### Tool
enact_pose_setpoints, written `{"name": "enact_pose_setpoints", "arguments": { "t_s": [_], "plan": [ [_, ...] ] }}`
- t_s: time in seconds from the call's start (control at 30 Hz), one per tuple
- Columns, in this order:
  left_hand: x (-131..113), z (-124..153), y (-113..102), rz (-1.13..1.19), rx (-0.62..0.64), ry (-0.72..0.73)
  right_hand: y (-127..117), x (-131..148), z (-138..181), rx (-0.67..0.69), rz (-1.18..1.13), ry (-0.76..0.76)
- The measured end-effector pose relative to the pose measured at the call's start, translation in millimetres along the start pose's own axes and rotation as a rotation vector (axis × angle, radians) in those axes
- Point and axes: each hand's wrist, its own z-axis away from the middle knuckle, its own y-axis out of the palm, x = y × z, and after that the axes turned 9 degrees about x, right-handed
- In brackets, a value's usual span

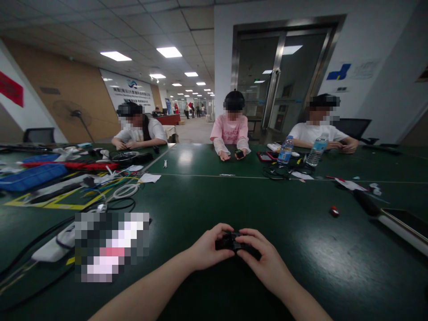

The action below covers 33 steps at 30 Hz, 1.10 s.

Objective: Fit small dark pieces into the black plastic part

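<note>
Both of my hands rest on the dark green table [214, 200] near its front edge, closed together around a small black object [230, 241]. My left hand [207, 249] grips its left side with curled fingers. My right hand [264, 258] covers its right side from above. Most of the object is hidden between the fingers, so its shape is unclear.
Three people sit across the table, one holding a small black item [239, 154]. Two water bottles [285, 150] stand at the far right. Cables, a blue tray [31, 176] and tools crowd the left. A small red piece [334, 211] and a white-edged device [403, 225] lie right.
</note>
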Motion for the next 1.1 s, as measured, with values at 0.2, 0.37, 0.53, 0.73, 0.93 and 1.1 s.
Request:
{"name": "enact_pose_setpoints", "arguments": {
  "t_s": [0.2,0.37,0.53,0.73,0.93,1.1],
  "plan": [
    [-0.6,0.3,0.9,-0.02,0.006,0.019,-0.4,1.1,1.0,-0.002,0.025,-0.004],
    [-2.5,1.1,1.3,-0.026,0.019,0.022,-1.3,1.1,1.4,-0.022,0.044,-0.017],
    [-1.2,-0.1,1.1,-0.026,0.035,0.025,-1.0,0.1,0.8,-0.001,0.052,-0.028],
    [-1.1,-0.2,1.6,-0.033,0.025,0.028,-1.4,1.7,0.7,0.02,0.049,0.006],
    [-1.9,0.1,1.5,-0.019,0.019,0.024,-1.5,2.0,0.9,0.038,0.065,0.037],
    [-1.3,0.4,1.0,-0.016,0.029,0.025,-1.1,1.6,0.0,0.047,0.059,0.037]
  ]
}}
